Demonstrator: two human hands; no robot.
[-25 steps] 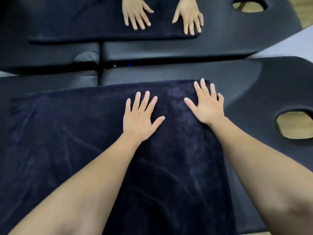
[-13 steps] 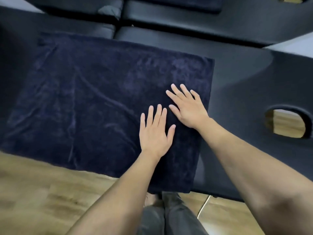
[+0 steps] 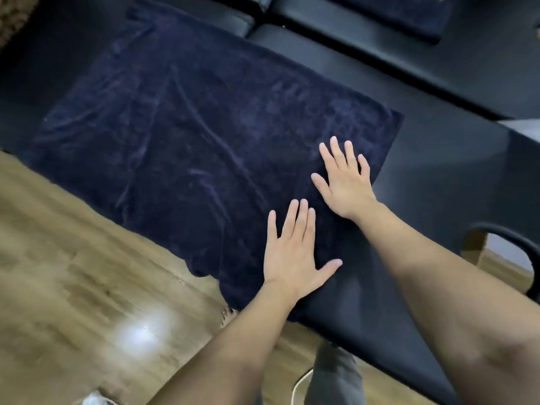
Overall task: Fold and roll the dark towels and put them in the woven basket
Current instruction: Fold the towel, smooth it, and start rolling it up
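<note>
Both my hands have slid back along the dark towel toward its near right corner, and my view has swung so the wooden floor (image 3: 73,258) now fills the lower left. My left hand (image 3: 292,255) lies flat on the towel (image 3: 190,135), fingers (image 3: 302,217) straight and close together, thumb out to the right, holding nothing. My right hand (image 3: 344,182) rests just beyond it, fingers (image 3: 336,150) spread and flat on the cloth near the towel's right edge, gripping nothing either. Spread out with light creases, the towel reaches far to the left of my fingers across the black padded counter (image 3: 438,159), its near edge hanging over the side. Another dark towel (image 3: 403,16) lies well beyond my fingers on the next counter.
</note>
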